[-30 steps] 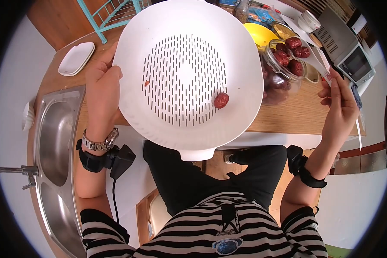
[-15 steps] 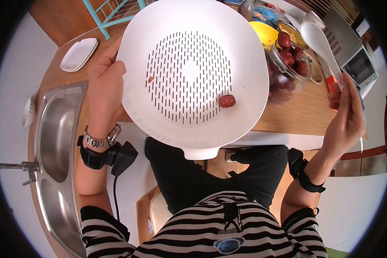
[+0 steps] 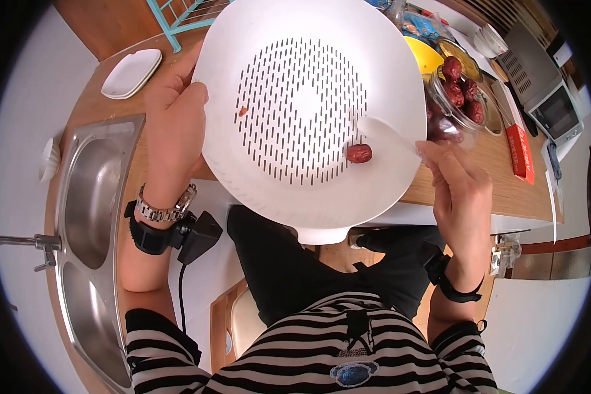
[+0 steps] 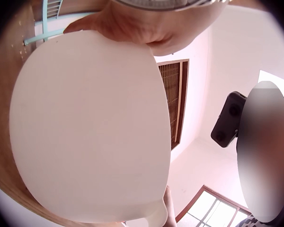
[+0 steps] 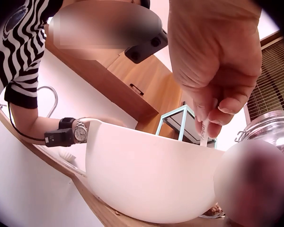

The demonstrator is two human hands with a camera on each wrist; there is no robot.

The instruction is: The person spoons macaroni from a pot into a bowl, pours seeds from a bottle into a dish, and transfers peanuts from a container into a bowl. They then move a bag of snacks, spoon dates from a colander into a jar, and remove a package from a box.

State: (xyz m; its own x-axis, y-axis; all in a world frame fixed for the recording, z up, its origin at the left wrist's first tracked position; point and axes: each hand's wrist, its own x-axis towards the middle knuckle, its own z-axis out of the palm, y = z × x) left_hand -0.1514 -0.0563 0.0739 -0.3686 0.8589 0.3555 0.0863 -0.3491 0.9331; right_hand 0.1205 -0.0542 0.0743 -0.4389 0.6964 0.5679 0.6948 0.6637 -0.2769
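A white colander [image 3: 308, 210] with a slotted bottom is tilted toward the head camera. My left hand [image 3: 176, 128] grips its left rim, the thumb over the edge. One wrinkled red date [image 3: 359, 153] lies inside at the lower right of the slots, and a small reddish scrap [image 3: 243, 111] at the left. Between thumb and fingers, my right hand [image 3: 465, 203] pinches the handle of a white spoon [image 3: 382, 128]. The spoon's bowl is inside the colander, just above the date. In the right wrist view the spoon handle [image 5: 205, 135] points down past the colander's rim.
Right of the colander stands a glass jar [image 3: 454, 133] heaped with dates [image 3: 463, 95]. Behind are a yellow bowl [image 3: 423, 56] and a microwave [image 3: 553, 108]. A red box [image 3: 520, 154] lies near the counter's right end. White dishes [image 3: 132, 73] and a steel sink [image 3: 88, 203] are at the left.
My right hand has brought the spoon leftward from beyond the jar into the colander, uncovering the red box. The date has rolled slightly. My left hand keeps its grip on the rim.
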